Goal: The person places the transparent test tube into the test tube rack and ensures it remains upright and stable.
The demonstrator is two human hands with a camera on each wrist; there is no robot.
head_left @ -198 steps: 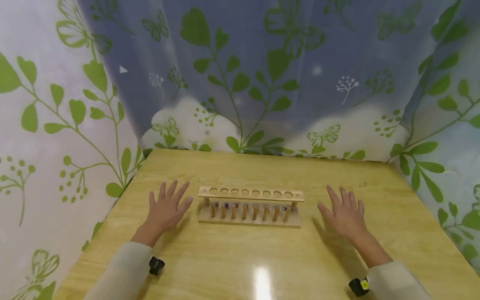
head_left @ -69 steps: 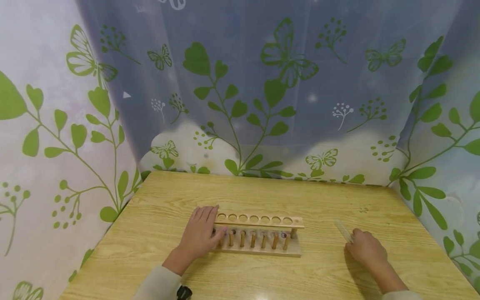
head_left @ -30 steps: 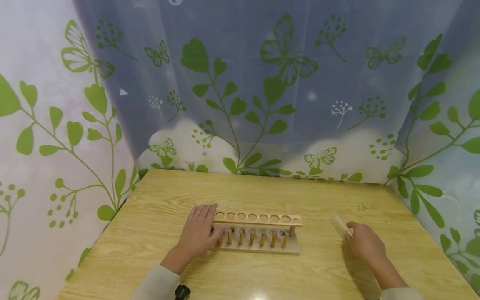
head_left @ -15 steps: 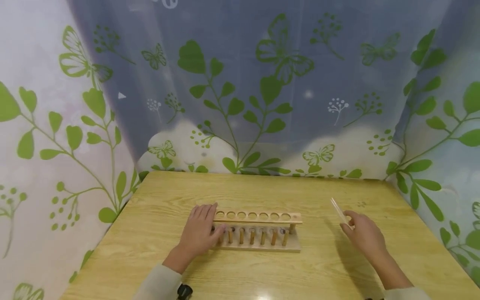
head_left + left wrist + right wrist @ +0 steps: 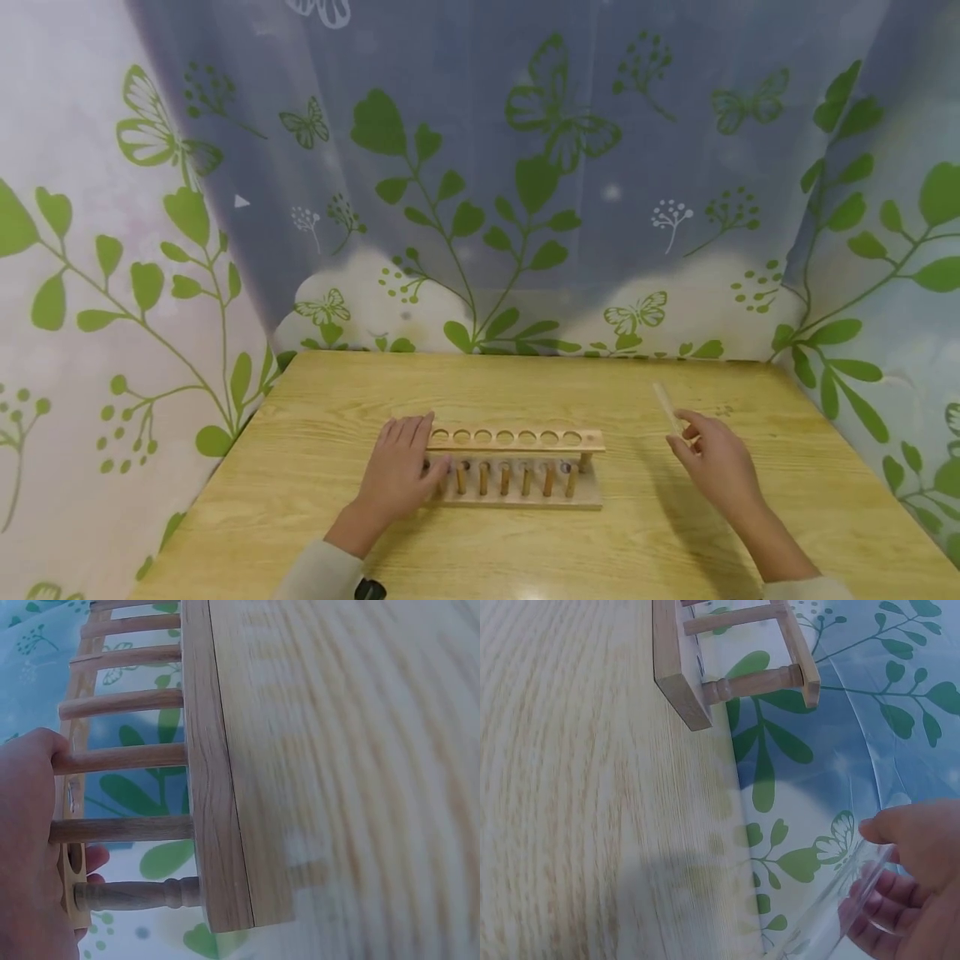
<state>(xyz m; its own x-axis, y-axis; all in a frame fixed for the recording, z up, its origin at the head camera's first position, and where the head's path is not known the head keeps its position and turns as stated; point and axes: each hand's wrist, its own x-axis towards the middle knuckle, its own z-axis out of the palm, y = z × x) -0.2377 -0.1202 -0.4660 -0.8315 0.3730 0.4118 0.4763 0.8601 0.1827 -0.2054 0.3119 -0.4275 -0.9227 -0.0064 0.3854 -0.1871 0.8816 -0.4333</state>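
A wooden test tube rack [image 5: 592, 440] stands on the table, with a row of round holes in its top rail and upright pegs along its base. My left hand [image 5: 397, 467] grips its left end; in the left wrist view the thumb and fingers lie on either side of the top rail [image 5: 79, 735]. Right of the rack, my right hand [image 5: 723, 471] holds a clear test tube [image 5: 664, 405] above the table, tilted, one end pointing away to the left. The right wrist view shows the tube [image 5: 829, 915] between thumb and fingers.
The wooden table [image 5: 480, 554] extends on all sides of the rack. A patterned curtain [image 5: 465, 167] with leaves and butterflies hangs behind it, and similar cloth [image 5: 90, 350] lines the sides. Small marks [image 5: 723, 411] lie on the tabletop at right.
Both hands first lay spread beside the rack; the left then took hold of its end and the right a test tube. Over the last second the right hand shifted slightly left and away.
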